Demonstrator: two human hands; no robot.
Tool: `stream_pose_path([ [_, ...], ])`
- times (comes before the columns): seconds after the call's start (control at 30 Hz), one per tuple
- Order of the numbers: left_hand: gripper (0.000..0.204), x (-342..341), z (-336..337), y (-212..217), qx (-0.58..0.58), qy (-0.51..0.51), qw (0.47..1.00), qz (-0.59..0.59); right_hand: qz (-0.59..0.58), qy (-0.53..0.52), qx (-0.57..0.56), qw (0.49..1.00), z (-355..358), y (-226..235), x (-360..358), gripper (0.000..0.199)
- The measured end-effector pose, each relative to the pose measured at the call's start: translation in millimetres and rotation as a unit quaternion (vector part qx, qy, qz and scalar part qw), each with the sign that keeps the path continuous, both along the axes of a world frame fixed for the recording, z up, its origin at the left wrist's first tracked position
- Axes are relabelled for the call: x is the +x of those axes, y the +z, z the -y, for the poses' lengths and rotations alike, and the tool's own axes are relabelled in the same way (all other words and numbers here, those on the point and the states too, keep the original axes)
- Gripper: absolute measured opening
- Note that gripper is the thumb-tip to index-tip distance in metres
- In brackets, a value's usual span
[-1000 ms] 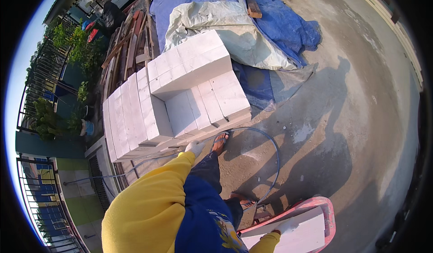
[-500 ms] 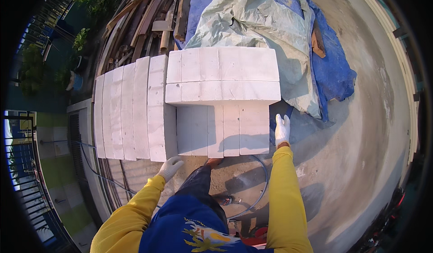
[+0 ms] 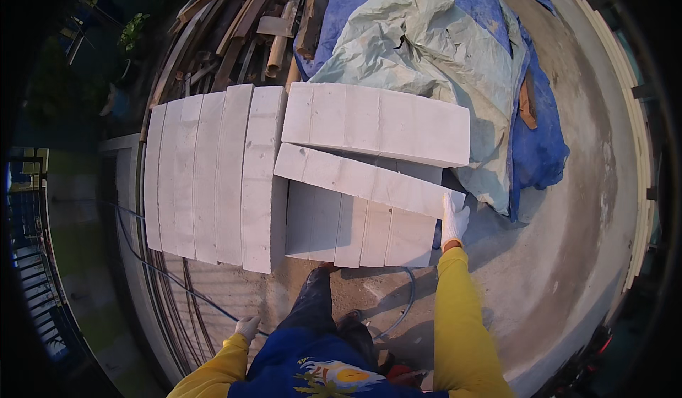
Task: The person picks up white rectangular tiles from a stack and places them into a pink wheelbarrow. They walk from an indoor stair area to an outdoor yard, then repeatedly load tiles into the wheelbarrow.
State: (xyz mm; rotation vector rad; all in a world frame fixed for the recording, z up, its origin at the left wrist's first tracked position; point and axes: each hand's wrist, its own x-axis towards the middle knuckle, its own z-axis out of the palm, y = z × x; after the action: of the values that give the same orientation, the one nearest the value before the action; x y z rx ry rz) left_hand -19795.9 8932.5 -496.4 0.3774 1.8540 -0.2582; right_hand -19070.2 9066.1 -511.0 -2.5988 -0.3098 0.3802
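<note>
My right hand (image 3: pixel 455 220), in a white glove, is closed on the right end of a long white lightweight concrete block (image 3: pixel 362 179). This block lies at a slant, its right end swung toward me and its left end against the block behind. That rear block (image 3: pixel 376 122) rests across the far side of the lower blocks (image 3: pixel 348 227), which stand side by side. My left hand (image 3: pixel 248 327), also gloved, hangs low near my left thigh, away from the blocks. It holds nothing, and its fingers look loosely apart.
Several taller-stacked white blocks (image 3: pixel 206 178) stand on the left. Old timber (image 3: pixel 241 32) lies piled behind them. Beyond the blocks, a pale sheet (image 3: pixel 419 36) and a blue tarpaulin (image 3: pixel 536 128) cover something. A hose (image 3: pixel 412 295) curves over the floor near my feet.
My right hand has taken hold of the front block's right end and pulled it toward me, opening a wedge-shaped gap behind it. My left hand has dropped back from the left stack toward my body.
</note>
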Motion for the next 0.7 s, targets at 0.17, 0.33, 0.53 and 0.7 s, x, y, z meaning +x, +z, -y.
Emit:
stream_pose_path([
  [0.17, 0.054, 58.1, -31.2, -14.1, 0.048, -0.091, 0.992, 0.072, -0.07, 0.209, -0.006, 0.975, 65.3, 58.0, -54.7, 0.113],
  [0.33, 0.057, 166.2, -119.7, 31.2, 0.186, -0.206, 0.95, 0.143, 0.171, 0.508, -0.141, 0.832, 43.0, 73.0, -29.2, 0.125],
  [0.53, 0.057, 239.8, -139.9, 20.7, 0.253, -0.177, 0.93, 0.201, 0.067, 0.578, -0.134, 0.802, 28.8, 62.5, -0.7, 0.115],
  [0.7, 0.06, 260.6, -79.7, -16.2, 0.135, 0.016, 0.962, 0.236, 0.047, 0.521, -0.161, 0.837, 104.3, 74.7, -77.0, 0.105],
])
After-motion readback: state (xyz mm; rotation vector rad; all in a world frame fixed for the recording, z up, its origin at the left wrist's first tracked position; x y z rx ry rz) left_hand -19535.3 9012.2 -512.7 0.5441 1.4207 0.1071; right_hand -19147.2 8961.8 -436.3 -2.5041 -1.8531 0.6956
